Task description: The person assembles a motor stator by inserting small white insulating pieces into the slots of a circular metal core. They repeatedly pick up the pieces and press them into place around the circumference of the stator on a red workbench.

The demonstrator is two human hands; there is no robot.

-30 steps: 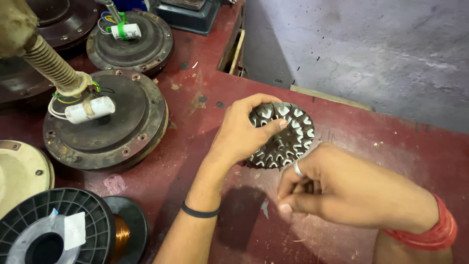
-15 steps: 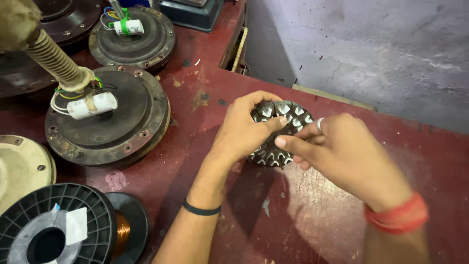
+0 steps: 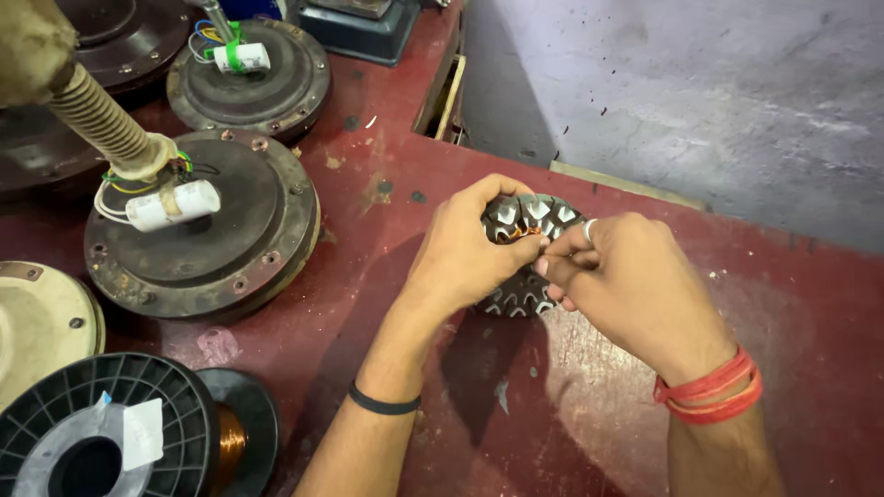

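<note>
A toothed metal stator core [image 3: 529, 221] is held on edge just above a worn, dark red workbench [image 3: 810, 304], near its middle. The left hand [image 3: 460, 253] is wrapped around the core's left rim, its fingers closed on the metal. The right hand [image 3: 631, 285] is pressed against the core's right side, with thumb and forefinger pinched together on a strand of copper wire [image 3: 523, 234] at one slot. A ring is worn on one right finger, red thread bands on the right wrist, and a black band on the left wrist.

The bench paint is scuffed and chipped, with pale scratches beneath the hands. On the left, a round ceiling fan motor housing [image 3: 235, 248] with a white capacitor [image 3: 175, 204] is laid flat, and a second housing [image 3: 276, 78] is set behind it. At the lower left corner a black plastic spool [image 3: 110, 414] of copper wire is seen. Beyond the bench edge, a grey concrete floor [image 3: 700, 92] is visible.
</note>
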